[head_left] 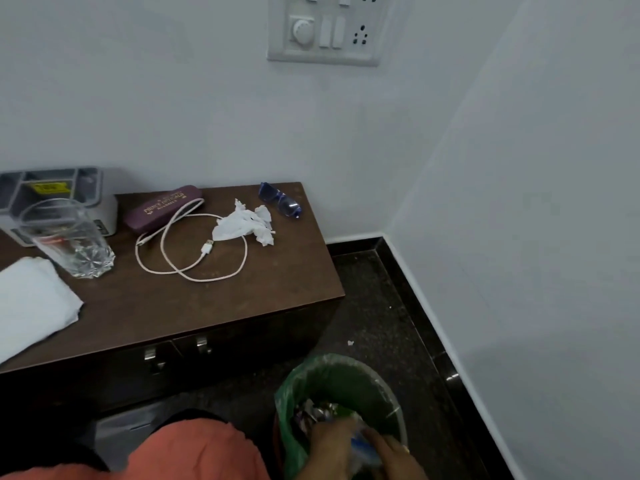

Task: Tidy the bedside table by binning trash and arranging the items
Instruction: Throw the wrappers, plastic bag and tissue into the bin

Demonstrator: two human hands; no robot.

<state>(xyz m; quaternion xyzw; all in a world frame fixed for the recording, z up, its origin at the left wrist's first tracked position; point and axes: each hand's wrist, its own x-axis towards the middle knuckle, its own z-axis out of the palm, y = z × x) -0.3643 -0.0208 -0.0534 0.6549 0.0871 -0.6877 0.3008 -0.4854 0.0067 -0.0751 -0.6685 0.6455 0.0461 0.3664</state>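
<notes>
Binning step: left hand (329, 448) and right hand (394, 453) are meeting close together in the mouth of the green-lined bin (346, 375) around a blurred blue-and-white scrap (363, 448). I cannot tell whether it is gripped or merely touched, and it is best let go low inside the liner. Remaining trash: the crumpled tissue (244, 223) is lying on the desk (207, 313), well ahead and left of the hands, overlapping the cable (194, 258), beside the blue glasses (280, 202). Room: the desk's front is standing just left of the hands and the wall (519, 237) is rising near their right, leaving a narrow lane for reaching up.
</notes>
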